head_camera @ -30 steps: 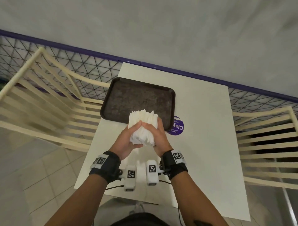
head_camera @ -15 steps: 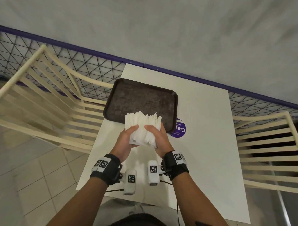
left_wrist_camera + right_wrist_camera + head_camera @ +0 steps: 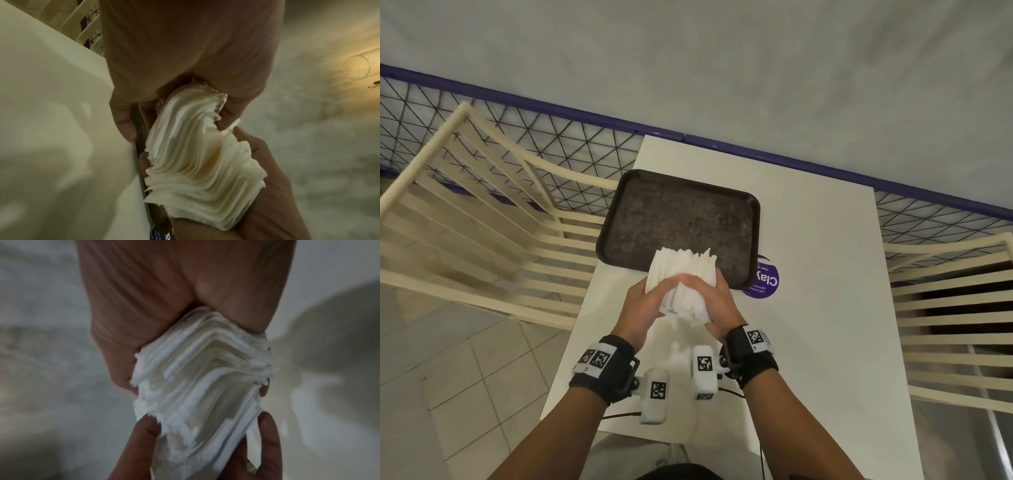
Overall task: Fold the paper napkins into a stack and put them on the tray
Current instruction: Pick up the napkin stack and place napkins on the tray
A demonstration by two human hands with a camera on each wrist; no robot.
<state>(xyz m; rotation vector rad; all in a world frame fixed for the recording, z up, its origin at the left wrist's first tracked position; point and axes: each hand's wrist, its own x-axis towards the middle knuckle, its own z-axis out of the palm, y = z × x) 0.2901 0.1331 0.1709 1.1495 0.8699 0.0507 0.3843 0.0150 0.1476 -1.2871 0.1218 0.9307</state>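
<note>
A thick wad of white paper napkins (image 3: 683,284) is held in the air between both hands, just over the near edge of the dark brown tray (image 3: 681,219). My left hand (image 3: 643,305) grips the stack from the left, thumb over its top. From the right, my right hand (image 3: 714,301) curls round it. The napkin edges (image 3: 197,155) fan out unevenly in the left wrist view, with fingers wrapped on both sides. The right wrist view shows the same bent stack (image 3: 201,373) squeezed between the two hands. The tray holds nothing.
The tray lies at the far left of a white table (image 3: 825,308), next to a round purple sticker (image 3: 765,282). Cream slatted chairs (image 3: 465,212) flank the table on both sides. A mesh fence with a purple rail (image 3: 551,102) runs behind.
Both hands have carried the stack slightly forward toward the tray's near edge. The thumbs have closed in over the top, and the stack is bent more than before.
</note>
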